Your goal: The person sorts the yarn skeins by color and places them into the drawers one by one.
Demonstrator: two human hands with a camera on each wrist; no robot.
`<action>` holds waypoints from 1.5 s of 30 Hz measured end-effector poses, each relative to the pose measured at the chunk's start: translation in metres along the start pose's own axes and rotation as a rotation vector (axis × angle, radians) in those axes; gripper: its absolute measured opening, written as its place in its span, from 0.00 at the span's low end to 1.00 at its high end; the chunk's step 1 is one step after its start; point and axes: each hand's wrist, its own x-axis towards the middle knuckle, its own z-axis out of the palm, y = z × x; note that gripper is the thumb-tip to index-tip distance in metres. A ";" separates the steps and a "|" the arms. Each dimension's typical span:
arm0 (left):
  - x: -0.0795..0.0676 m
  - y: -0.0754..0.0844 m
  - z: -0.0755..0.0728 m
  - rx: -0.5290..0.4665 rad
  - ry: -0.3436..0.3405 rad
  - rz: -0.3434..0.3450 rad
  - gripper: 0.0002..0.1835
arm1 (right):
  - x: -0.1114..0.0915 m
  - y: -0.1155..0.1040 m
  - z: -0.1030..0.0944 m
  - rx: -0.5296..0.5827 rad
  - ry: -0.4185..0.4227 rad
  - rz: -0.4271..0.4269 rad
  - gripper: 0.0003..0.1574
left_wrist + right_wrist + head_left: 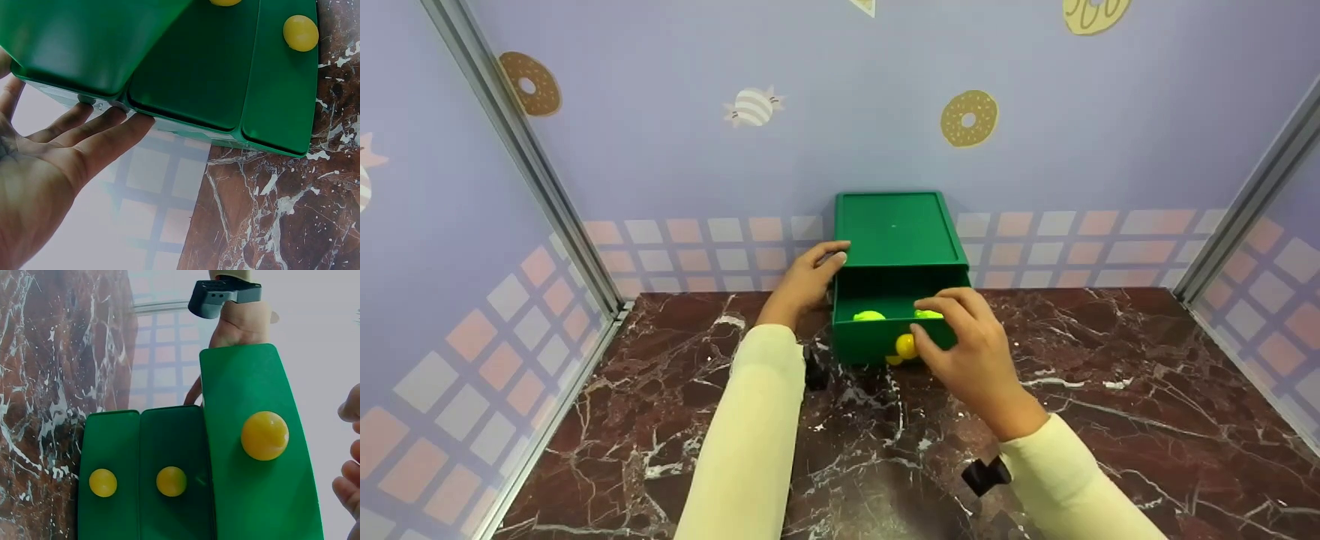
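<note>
Lilac walls [847,150] printed with doughnuts, wrapped sweets and pink-and-white checks stand around a dark red, white-veined counter [697,465]. Over the front edge of a pulled-out drawer [859,343], the right hand [973,356] has its thumb and forefinger bent and set apart with a gap between them, and nothing shows in its grasp. The left hand [806,280] lays its fingers, extended and fairly straight, against the side of a green cabinet [896,231], the thumb near the top front corner. Just beside the right thumb is the drawer's round yellow knob [906,346]; just under the right forefinger, inside the drawer, sits a bright lime-green object [928,314], partly hidden by the front panel. Another lime-green piece [869,316] lies in the same drawer, between the two hands. What these pieces are cannot be told. Below the right fingers and set back from the drawer front come two lower drawers, both pushed in, with a middle knob [171,481] and a bottom knob [103,482], also yellow. Behind the fingers, toward the wearer, are pale cream sleeves [754,427] and a black wrist device [986,476] under the right wrist.
</note>
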 end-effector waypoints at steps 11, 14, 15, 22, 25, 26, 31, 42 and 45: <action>-0.001 0.001 0.000 0.025 0.008 0.000 0.21 | 0.014 0.003 -0.014 0.067 -0.155 0.124 0.16; -0.001 0.001 0.000 0.002 0.002 -0.016 0.21 | 0.018 0.006 -0.018 0.088 -0.202 0.173 0.16; -0.001 0.001 0.000 -0.009 0.000 -0.022 0.21 | 0.019 0.006 -0.019 0.093 -0.215 0.184 0.16; -0.006 0.010 0.000 -0.046 -0.019 -0.041 0.22 | 0.030 0.013 -0.024 0.126 -0.298 0.212 0.15; -0.006 0.008 0.000 -0.050 -0.012 -0.028 0.21 | 0.036 0.016 -0.026 0.124 -0.377 0.243 0.15; -0.004 0.005 0.000 -0.038 -0.005 -0.017 0.20 | 0.038 0.017 -0.026 0.119 -0.405 0.255 0.16; -0.001 0.000 0.000 0.006 0.001 0.005 0.20 | 0.047 0.023 -0.028 0.102 -0.515 0.309 0.16; 0.000 -0.002 -0.001 -0.063 -0.007 -0.012 0.20 | 0.058 0.035 -0.028 0.098 -0.638 0.366 0.19; 0.000 -0.002 0.000 -0.115 -0.016 -0.024 0.20 | 0.060 0.037 -0.027 0.083 -0.664 0.370 0.20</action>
